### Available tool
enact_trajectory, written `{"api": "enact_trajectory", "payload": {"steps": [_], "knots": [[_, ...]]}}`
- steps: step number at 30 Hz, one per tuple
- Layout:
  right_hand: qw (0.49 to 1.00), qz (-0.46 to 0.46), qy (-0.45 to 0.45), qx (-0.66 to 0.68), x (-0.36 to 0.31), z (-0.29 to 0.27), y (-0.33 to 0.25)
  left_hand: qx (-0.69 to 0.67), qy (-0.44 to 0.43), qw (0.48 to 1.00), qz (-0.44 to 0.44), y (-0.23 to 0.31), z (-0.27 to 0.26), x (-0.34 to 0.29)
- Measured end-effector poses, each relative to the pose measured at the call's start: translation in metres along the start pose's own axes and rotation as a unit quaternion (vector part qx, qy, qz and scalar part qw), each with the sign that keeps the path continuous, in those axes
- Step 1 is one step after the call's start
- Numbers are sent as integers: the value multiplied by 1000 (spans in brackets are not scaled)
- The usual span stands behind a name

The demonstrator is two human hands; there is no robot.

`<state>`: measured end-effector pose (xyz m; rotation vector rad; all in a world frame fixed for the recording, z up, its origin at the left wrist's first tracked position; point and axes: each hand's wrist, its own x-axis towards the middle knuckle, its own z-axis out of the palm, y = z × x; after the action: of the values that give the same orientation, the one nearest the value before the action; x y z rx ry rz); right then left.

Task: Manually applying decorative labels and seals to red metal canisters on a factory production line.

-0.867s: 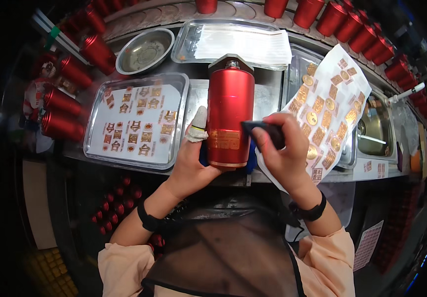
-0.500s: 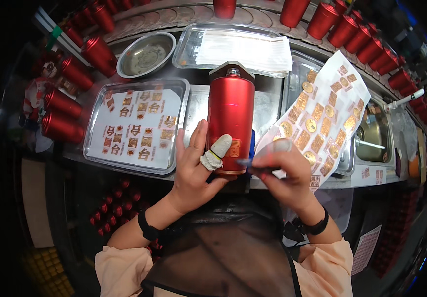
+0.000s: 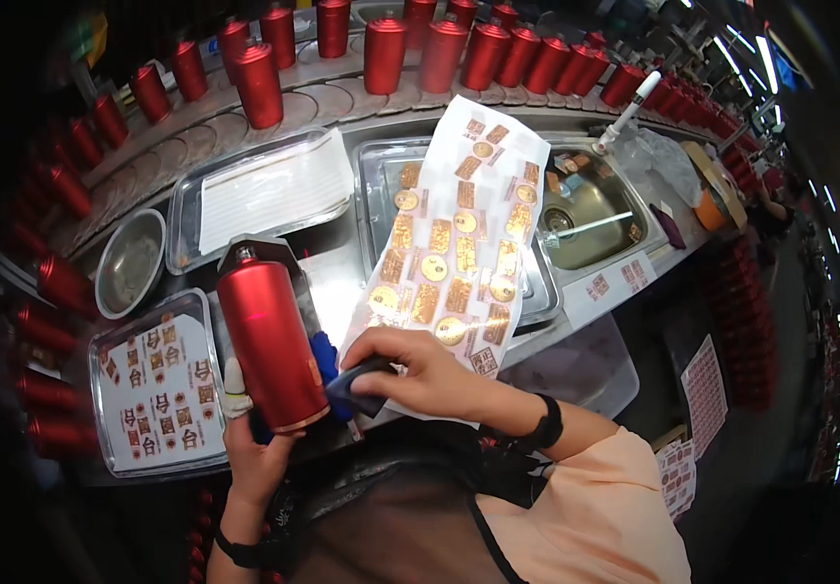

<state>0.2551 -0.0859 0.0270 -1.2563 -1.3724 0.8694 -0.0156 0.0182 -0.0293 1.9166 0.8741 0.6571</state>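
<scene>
A red metallic bottle (image 3: 269, 336) lies on its side in a dark angled holder (image 3: 279, 251), its base toward me. My left hand (image 3: 254, 462) is closed around the lower left of the bottle, and one finger wears a whitish finger cover (image 3: 235, 389). A small gold decal (image 3: 314, 372) shows near the base on the bottle's right side. Just right of the base, my right hand (image 3: 425, 375) pinches a dark blue-grey flat piece (image 3: 369, 385), its exact kind unclear. A bright blue cloth (image 3: 328, 358) sits between the bottle and that hand.
A sheet of gold decals (image 3: 465, 224) overlies a metal tray (image 3: 541, 282) right of the bottle. Left are another decal tray (image 3: 99, 389) and a steel bowl (image 3: 132, 263); white sheets (image 3: 279, 190) fill a tray behind. Red bottles (image 3: 439, 54) line the conveyor; a sink (image 3: 585, 219) is at right.
The view has swung right, so the bench appears shifted left and tilted. My left fingers have left the bottle's decal face for its left side. My right hand stays beside the base with the flat piece.
</scene>
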Motion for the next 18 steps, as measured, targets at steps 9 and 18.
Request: {"api": "enact_trajectory", "payload": {"steps": [9,18], "knots": [[907,189,355,-125,-35,-217,55,34,38,997,52,11,8,0],[686,366,213,-592,-71,-317,98,36,20,999,6,5,3,-7]]}}
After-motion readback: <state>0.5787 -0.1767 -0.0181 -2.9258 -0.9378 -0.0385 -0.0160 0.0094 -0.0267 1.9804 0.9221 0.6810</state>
